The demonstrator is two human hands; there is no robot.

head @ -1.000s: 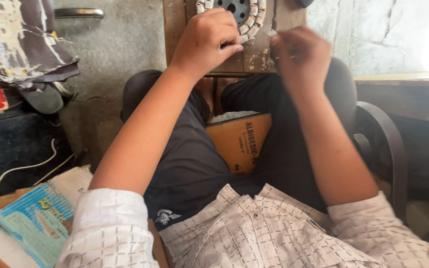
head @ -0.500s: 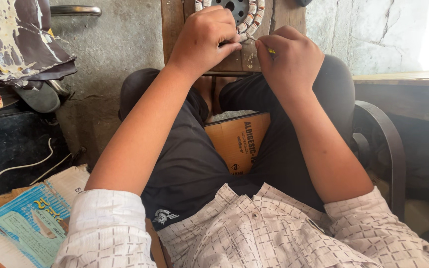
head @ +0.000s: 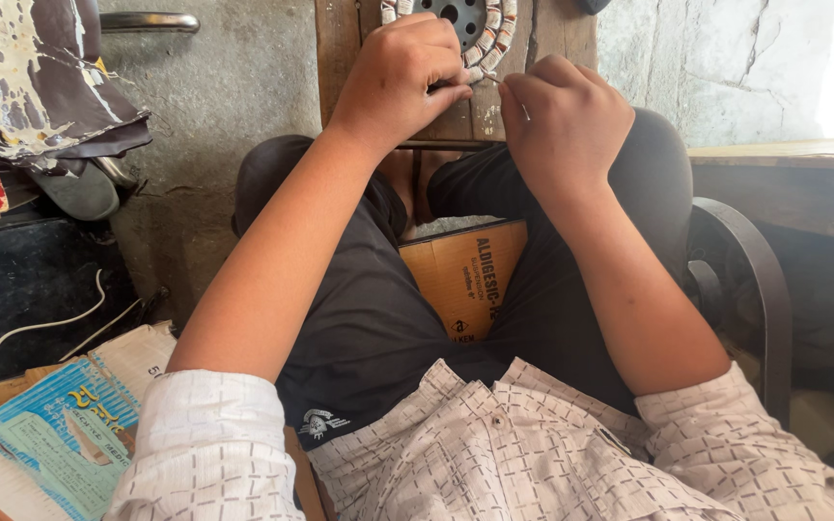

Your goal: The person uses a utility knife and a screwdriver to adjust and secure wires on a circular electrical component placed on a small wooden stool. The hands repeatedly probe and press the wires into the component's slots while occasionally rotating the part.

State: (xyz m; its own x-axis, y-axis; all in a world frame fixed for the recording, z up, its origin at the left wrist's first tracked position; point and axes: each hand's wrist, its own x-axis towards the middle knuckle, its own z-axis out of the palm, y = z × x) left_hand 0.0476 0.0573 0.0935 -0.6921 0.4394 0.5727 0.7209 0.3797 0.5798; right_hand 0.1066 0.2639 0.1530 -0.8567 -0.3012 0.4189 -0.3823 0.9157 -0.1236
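We are curling our left hand [head: 407, 72] over the round coil assembly [head: 480, 29] at the far edge of the wooden board [head: 345, 48], fingers pressing its rim. Our right hand [head: 562, 121] is fisting, pinching a thin wire [head: 523, 101] just beside it. Little open board is showing along the near edge.

Small repair workshop, rough plaster wall [head: 243, 87], worn wooden board [head: 340, 48], motor winding [head: 475, 24], cardboard scraps [head: 460, 280]

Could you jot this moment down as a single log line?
left hand: pressing round ringed metal part on wooden board | right hand: pinching thin wire beside it
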